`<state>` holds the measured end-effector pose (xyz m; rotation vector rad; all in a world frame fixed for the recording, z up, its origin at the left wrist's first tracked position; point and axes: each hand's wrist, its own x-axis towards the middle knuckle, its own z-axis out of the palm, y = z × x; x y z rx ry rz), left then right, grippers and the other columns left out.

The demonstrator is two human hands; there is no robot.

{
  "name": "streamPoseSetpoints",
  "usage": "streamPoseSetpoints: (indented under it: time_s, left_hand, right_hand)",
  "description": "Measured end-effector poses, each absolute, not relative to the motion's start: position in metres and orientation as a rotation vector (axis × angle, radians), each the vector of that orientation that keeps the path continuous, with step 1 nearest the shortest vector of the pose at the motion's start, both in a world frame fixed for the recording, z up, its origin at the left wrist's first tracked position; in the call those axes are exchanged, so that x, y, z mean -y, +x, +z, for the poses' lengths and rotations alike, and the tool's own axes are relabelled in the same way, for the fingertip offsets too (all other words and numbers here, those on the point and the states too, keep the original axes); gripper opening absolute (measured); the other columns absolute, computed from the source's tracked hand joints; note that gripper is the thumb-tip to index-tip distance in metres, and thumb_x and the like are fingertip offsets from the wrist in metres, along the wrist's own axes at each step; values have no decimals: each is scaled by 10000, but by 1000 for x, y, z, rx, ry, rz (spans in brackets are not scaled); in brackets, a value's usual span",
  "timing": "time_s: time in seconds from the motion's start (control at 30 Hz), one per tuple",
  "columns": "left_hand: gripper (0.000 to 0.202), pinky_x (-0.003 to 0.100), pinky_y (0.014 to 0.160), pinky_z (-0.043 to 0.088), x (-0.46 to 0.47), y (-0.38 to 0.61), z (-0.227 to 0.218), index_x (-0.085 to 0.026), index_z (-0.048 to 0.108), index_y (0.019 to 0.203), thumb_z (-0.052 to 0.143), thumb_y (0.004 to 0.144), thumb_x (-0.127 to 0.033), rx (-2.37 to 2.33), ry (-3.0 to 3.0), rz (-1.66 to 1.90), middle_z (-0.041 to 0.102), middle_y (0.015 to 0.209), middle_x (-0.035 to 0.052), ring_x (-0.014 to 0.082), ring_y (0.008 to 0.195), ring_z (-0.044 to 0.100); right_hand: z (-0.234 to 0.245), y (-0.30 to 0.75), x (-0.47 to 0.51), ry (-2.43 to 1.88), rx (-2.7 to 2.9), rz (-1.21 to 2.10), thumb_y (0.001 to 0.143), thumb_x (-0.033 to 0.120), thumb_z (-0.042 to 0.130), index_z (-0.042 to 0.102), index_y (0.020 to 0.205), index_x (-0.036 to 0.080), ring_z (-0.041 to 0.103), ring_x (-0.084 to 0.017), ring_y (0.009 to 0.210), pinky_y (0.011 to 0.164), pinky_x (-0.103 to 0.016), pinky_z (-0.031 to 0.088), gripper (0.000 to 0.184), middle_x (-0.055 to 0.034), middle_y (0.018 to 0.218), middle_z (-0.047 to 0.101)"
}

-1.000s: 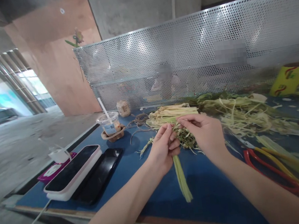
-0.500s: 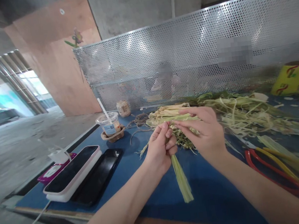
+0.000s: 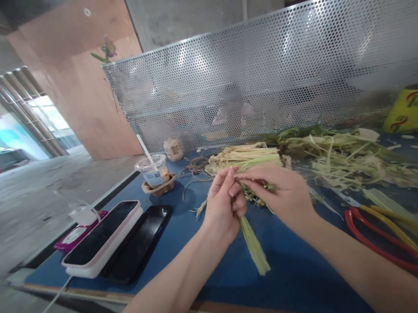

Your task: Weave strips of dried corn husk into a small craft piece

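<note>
My left hand (image 3: 225,208) is closed round the top of a bundle of pale green leaf strips (image 3: 254,246) that hangs down over the blue table (image 3: 189,248). My right hand (image 3: 282,193) meets it from the right, fingers pinched on the strips at the top of the bundle. Behind both hands lies a small clump of green stems (image 3: 258,195) and a heap of pale leaf strips (image 3: 244,157).
Two phones (image 3: 101,235) (image 3: 138,243) lie at the left, beside a pink object (image 3: 75,232). A plastic cup with a straw (image 3: 153,171) stands further back. Red and yellow loops (image 3: 397,241) lie at the right. More leaf litter (image 3: 347,157) and a perforated metal screen (image 3: 278,69) run along the back.
My right hand has shifted left and closed in on my left hand at the top of the bundle. The bundle's lower end has risen slightly.
</note>
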<state>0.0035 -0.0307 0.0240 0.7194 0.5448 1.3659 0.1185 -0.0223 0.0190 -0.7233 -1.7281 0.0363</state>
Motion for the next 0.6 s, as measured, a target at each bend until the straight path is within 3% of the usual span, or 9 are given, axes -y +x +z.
streamPoseSetpoints:
  time_s: [0.1,0.2,0.43,0.6]
  left_hand:
    - [119,119,305,110,33,5,24,-195,504,749,588,767,-278,-528,749,1366,298,437,-108,2,287,187]
    - [119,116,312,130,36,7,25,-186,512,754,582,773,-281,-469,797,1360,313,461,-104,-2,301,197]
    - [112,116,315,127,37,7,24,-169,548,766,568,785,-277,-412,808,1334,309,460,-97,-2,310,206]
    - [103,111,318,132,36,7,23,-163,568,807,557,797,-264,-457,765,1350,331,466,-93,-6,319,220]
  right_hand:
    - [19,115,23,-800,1549,387,726,199,610,602,825,206,620,-141,675,577,-258,488,99,-12,778,677]
    - [21,113,24,-763,1436,601,704,211,629,560,782,192,619,-141,679,569,-246,480,105,-12,740,659]
    - [21,112,30,-740,1423,444,718,167,610,590,737,211,572,-114,653,549,-227,454,52,10,724,626]
    - [20,108,30,-773,1404,505,709,172,618,602,728,205,573,-98,614,557,-219,465,41,16,719,640]
